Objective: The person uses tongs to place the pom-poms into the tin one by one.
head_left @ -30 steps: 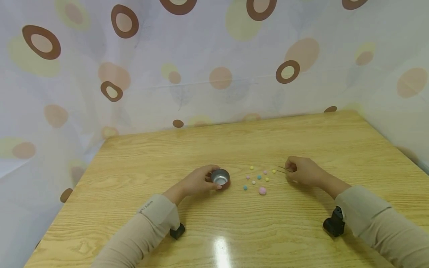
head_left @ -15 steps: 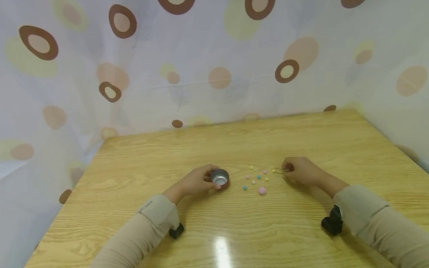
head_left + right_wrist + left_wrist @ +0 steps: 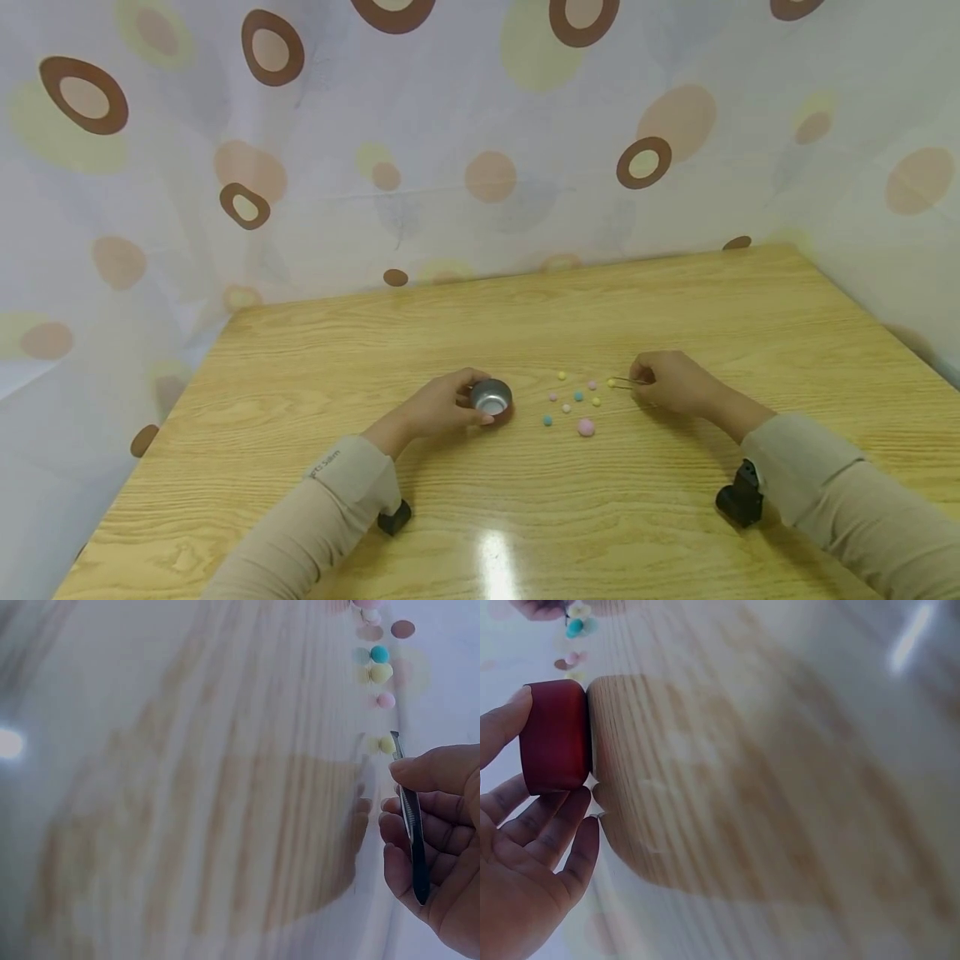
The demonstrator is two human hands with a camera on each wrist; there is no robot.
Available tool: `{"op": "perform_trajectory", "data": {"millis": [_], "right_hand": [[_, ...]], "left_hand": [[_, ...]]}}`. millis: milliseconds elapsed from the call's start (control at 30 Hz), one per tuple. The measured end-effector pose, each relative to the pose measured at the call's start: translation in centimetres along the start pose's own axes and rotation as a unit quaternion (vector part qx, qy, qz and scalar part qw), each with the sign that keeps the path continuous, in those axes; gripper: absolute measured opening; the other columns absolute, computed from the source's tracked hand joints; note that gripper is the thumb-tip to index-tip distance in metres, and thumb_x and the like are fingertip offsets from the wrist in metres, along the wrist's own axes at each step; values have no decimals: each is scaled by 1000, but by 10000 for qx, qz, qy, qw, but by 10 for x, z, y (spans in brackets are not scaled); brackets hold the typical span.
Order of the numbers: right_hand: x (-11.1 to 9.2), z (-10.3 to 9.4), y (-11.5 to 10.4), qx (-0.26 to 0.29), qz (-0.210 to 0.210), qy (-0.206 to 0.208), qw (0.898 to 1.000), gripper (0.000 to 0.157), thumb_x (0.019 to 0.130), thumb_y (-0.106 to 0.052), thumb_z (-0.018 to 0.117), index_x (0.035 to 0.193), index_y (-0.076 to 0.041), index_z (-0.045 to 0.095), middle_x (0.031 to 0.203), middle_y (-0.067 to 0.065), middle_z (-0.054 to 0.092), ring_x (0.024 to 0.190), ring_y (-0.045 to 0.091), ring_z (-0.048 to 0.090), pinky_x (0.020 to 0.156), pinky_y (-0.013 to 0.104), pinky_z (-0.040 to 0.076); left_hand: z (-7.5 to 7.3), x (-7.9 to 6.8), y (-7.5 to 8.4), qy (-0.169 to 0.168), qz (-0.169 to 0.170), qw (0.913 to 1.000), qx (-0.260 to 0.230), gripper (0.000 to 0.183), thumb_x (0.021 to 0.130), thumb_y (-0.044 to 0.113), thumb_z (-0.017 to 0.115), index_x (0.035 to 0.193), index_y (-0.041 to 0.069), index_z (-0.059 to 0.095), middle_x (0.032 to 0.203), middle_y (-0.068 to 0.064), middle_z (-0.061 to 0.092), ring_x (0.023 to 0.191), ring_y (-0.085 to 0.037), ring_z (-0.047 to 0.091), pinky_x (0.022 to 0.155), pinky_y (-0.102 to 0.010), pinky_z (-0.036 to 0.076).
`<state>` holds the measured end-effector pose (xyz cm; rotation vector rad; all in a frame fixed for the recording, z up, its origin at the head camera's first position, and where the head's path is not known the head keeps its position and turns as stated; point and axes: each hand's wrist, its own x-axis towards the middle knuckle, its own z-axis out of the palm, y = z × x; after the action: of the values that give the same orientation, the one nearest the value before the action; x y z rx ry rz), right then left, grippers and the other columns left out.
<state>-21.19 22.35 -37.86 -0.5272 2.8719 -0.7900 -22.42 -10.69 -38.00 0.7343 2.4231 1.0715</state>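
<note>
My left hand (image 3: 444, 406) grips a small round metal bowl (image 3: 492, 398) by its side, thumb at the near rim and fingers behind. In the left wrist view the bowl's outside (image 3: 555, 739) is dark red, and it stands upright on the table. My right hand (image 3: 675, 382) pinches a pair of tweezers (image 3: 412, 825) between thumb and fingers. The tips of the tweezers are at a small yellow ball (image 3: 611, 383), right on either side of it. Several more small balls in pink, blue, yellow and white lie between the hands, among them a blue ball (image 3: 578, 397).
A larger pink ball (image 3: 586, 427) lies nearest to me among the scattered balls. The wooden table (image 3: 360, 333) reaches back to a patterned curtain (image 3: 435, 108). Black wrist cameras sit under both cuffs, the right camera (image 3: 741, 496) low over the table.
My right hand has moved slightly left, bringing the tweezers' tips to the yellow ball and closer together. My left hand and the bowl have stayed in place.
</note>
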Motion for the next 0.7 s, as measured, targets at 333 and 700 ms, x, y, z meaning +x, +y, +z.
{"op": "perform_trajectory", "data": {"millis": [333,700], "right_hand": [[2,2,2,-22,-127,-30,9999,7,76,-4,58,82,-1,58,78,5,59,71,18,53,61,35,46],[1,2,0,-101,-236,21,9997,2,77,-3,58,79,-2,58,74,2,57,67,15,51,60,33,45]], "left_hand": [[0,1,0,-6,-23,10000,-52,49,78,23,65,120,9,44,108,-4,50,102,-23,49,81,-30,44],[0,-2,5,41,-31,10000,32,47,78,21,65,119,10,45,111,-4,49,103,-21,48,83,-29,42]]}}
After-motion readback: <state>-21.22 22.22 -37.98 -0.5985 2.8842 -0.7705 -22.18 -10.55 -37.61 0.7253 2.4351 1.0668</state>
